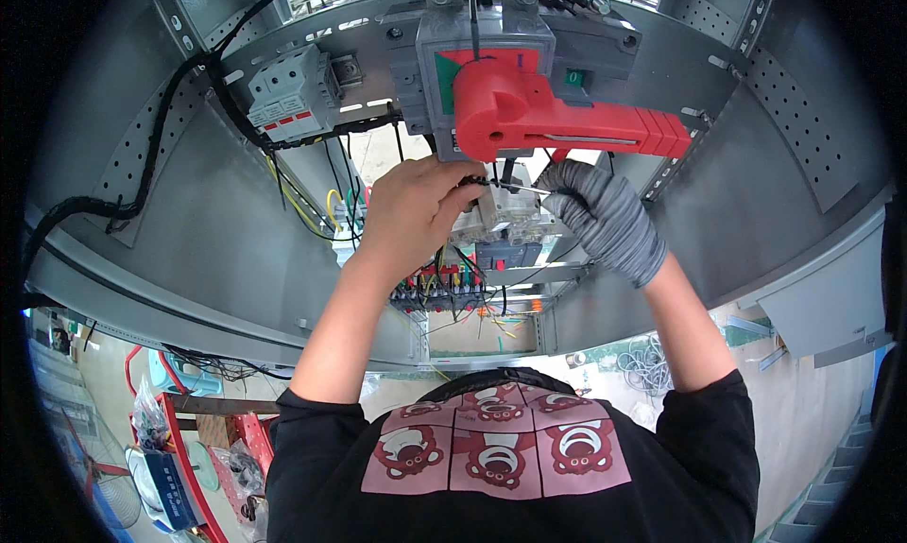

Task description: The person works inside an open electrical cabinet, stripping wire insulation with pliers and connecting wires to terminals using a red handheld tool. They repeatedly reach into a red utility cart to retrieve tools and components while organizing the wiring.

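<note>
My bare left hand (pixel 411 207) is closed, thumb and fingertips pinching a small black part (pixel 475 180) just below the switch. My right hand (pixel 605 217), in a grey striped knit glove, is curled around a tool with a thin metal shaft (pixel 520 188), which looks like a screwdriver. The shaft points left and its tip meets the black part at my left fingertips. Most of the tool's grip is hidden in the glove. Above both hands sits a rotary switch with a big red handle (pixel 576 122) turned to the right.
A grey metal cabinet frame (pixel 236 231) surrounds my arms. On the upper left rail is a white fuse holder block (pixel 293 94), with a thick black cable bundle (pixel 151 165) beside it. Lower down are wired terminals (pixel 439 290). A red cart (pixel 175 458) stands lower left.
</note>
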Demonstrator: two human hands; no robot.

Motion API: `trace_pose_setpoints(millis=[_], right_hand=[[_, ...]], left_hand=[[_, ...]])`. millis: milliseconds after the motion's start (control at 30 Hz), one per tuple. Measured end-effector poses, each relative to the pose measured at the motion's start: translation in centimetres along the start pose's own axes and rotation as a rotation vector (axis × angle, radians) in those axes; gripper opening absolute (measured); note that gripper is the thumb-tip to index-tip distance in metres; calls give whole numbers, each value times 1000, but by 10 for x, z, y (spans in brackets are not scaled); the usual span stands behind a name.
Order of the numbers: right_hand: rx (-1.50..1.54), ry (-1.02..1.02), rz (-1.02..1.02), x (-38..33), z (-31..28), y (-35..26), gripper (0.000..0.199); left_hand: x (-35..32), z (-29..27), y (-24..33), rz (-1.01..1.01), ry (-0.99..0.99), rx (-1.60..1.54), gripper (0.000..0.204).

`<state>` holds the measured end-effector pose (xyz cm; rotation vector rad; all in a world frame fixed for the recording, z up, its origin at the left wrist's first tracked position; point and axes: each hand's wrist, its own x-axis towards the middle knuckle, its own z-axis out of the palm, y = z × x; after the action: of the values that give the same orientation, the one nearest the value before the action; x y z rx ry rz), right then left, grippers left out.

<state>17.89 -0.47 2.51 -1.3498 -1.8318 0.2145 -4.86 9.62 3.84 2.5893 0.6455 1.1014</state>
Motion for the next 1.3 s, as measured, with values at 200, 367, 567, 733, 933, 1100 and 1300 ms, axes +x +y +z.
trace_pose_setpoints(millis=[200, 367, 567, 733, 933, 1100, 1300], right_hand=[[320, -497, 538, 26, -15, -7, 42], [-598, 8, -253, 8, 4, -5, 21], [-685, -63, -127, -1, 0, -20, 24], [69, -159, 171, 8, 1, -13, 34], [378, -373, 501, 23, -20, 0, 31], [-572, 232, -156, -6, -41, 8, 15], [-141, 452, 149, -50, -22, 2, 16]], left_hand=[[3, 2, -7, 20, -47, -140, 13], [-1, 3, -9, -41, -22, -207, 12], [0, 6, -6, -59, -14, -201, 15], [1, 11, 9, -110, -21, -351, 14], [3, 20, -6, -88, -1, -331, 13], [5, 3, -18, -185, 131, -306, 11], [-9, 11, 5, -52, 102, -33, 28]])
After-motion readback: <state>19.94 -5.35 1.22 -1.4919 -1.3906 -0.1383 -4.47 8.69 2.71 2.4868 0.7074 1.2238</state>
